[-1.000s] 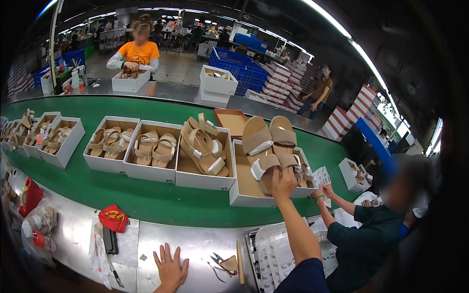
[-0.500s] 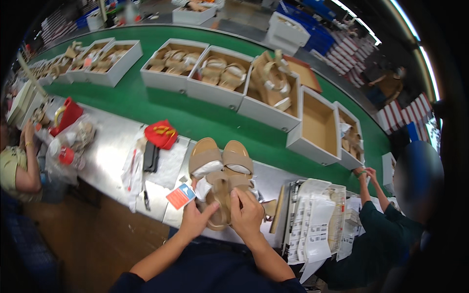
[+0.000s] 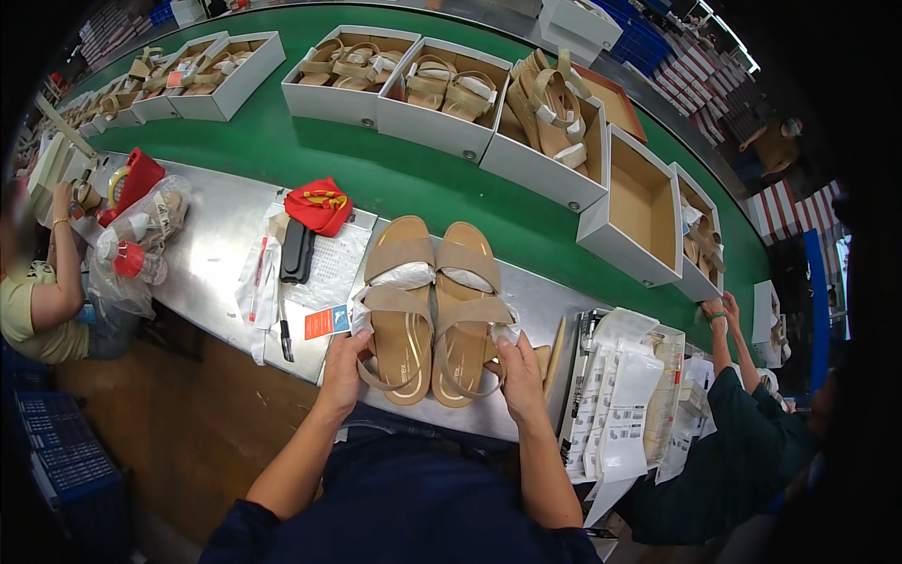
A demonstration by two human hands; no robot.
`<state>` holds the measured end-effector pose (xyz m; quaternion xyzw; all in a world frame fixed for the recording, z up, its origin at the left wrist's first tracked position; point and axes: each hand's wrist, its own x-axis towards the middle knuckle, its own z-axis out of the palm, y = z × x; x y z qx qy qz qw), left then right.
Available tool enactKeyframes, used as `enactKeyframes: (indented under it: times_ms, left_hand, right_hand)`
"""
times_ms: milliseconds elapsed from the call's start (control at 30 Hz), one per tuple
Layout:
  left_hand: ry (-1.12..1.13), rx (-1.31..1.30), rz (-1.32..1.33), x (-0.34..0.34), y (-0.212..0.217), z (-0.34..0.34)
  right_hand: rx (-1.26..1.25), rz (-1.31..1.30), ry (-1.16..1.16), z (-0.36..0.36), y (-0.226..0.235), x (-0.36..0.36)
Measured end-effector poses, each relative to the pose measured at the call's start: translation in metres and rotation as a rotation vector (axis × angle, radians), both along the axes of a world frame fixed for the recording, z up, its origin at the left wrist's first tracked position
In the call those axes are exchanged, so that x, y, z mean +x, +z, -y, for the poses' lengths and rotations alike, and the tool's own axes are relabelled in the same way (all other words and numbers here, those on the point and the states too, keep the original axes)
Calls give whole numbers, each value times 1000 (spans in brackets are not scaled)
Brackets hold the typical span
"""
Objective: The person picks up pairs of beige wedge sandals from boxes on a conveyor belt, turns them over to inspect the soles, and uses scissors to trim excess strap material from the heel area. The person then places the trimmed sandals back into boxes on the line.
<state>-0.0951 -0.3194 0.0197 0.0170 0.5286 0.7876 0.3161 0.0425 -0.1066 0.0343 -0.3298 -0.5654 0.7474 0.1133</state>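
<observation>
I have my left hand [image 3: 343, 367] and right hand [image 3: 515, 374] closed on the heels of the tan sandals [image 3: 432, 310] lying on the table [image 3: 211, 249] just ahead; they look light, with stiff soles and floppy straps, so heels seem the safest hold.

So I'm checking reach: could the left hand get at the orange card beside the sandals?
Probably yes. The left hand grips the left sandal, and the orange card lies uncovered just beside it on the metal bench.
</observation>
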Motion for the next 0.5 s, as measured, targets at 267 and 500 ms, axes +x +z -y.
enactKeyframes:
  times_ms: [267, 500]
  left_hand:
    - [-44, 131, 55, 0, -3, 10]
    - [-216, -120, -288, 18, -18, 9]
  right_hand:
    - [-170, -85, 11, 2, 5, 8]
    - [125, -86, 189, 30, 0, 13]
